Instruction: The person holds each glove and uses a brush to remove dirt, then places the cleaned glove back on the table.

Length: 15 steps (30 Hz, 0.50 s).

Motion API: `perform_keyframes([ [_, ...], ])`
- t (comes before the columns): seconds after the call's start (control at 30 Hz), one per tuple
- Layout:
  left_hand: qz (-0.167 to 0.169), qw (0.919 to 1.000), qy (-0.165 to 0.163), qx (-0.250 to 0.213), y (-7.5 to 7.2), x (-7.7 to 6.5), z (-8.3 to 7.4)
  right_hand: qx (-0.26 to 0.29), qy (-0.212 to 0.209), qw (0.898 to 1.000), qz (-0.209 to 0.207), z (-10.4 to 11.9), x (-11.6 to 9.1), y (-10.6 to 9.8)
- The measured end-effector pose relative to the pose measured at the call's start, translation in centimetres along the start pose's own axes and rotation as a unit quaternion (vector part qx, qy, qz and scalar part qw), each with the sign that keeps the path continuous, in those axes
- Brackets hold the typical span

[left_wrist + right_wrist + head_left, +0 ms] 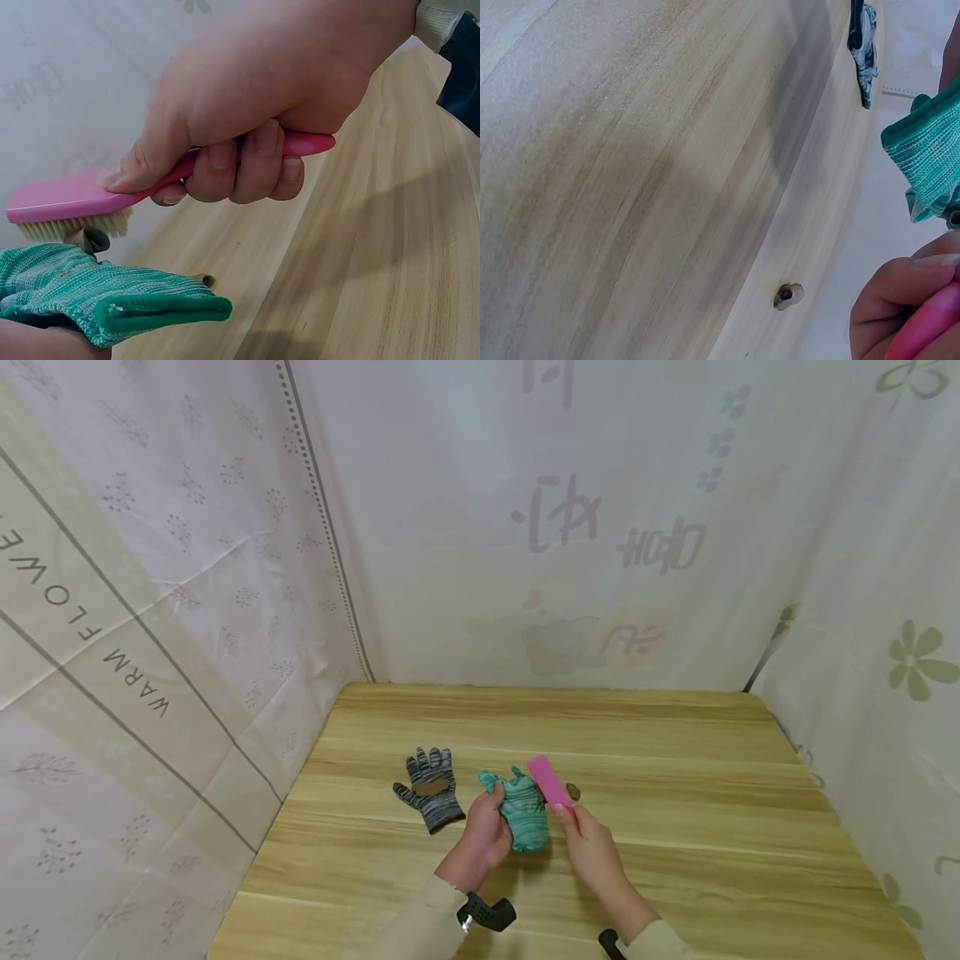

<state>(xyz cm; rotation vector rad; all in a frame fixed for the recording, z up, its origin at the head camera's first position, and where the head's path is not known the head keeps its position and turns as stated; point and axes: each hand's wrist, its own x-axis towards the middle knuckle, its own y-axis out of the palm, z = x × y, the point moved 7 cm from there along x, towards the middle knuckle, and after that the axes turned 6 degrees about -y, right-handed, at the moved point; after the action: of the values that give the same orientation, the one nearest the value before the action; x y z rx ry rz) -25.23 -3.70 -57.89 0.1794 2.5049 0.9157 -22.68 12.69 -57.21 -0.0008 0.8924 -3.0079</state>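
Note:
My left hand (486, 833) holds a green knitted glove (527, 814) up over the table, thumb on its near side. In my right hand (592, 852) is a pink brush (551, 782), fingers wrapped round the slim handle (311, 144) and thumb along its back. The pale bristles (71, 225) point down at the glove. A dark brown curled scrap (90, 239) sits between the bristles and the glove. Part of my left hand is hidden behind the glove in the left wrist view.
A grey and black striped glove (435, 797) lies flat at the left, a brown piece (431, 787) across its palm. Another small brown curled piece (787, 295) rests on the wooden table (712, 827), just beyond the brush. Patterned curtains (480, 527) enclose the back and sides.

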Motion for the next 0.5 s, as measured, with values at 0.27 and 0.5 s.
perform_keyframes([
  [0.27, 0.006, 1.0000, 0.000, -0.004, 0.24, -0.01, 0.07, 0.006, 0.010, 1.000, 0.001, -0.57, 0.17, -0.12],
  [0.5, 0.012, 0.9999, 0.003, 0.005, 0.36, 0.20, 0.20, 0.005, 0.011, 1.000, 0.003, -0.78, 0.21, -0.18],
])
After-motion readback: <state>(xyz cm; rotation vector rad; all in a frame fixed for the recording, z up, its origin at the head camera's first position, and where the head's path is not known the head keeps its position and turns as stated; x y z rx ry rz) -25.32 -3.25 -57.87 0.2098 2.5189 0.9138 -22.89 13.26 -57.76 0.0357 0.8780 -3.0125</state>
